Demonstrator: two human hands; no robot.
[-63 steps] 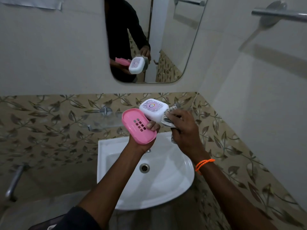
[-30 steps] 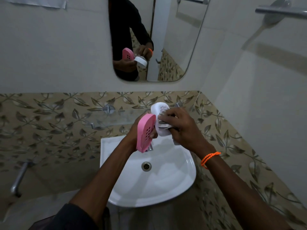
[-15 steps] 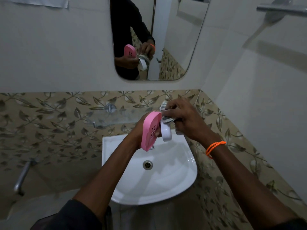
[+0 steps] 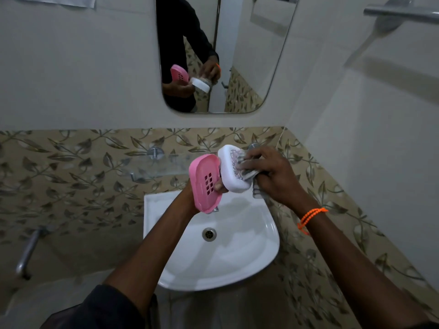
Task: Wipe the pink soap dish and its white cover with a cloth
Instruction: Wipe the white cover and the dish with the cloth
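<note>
Above the sink, my left hand grips both pieces at once. The pink soap dish, with drain slots in its middle, is tilted with its slotted face toward me. The white cover with a printed pattern sits just right of it, top face up and angled. My right hand presses a grey striped cloth against the cover's top and right side. Most of my left hand is hidden behind the dish; only fingertips show between the two pieces.
A white corner sink with a metal drain lies below the hands. A glass shelf on brackets runs along the leaf-patterned tiles. A mirror hangs above, a towel bar at top right, a metal tap low left.
The dish and cover have turned from edge-on to face me more, so the cover's printed top shows again. My right hand with the cloth slid onto the cover's top.
</note>
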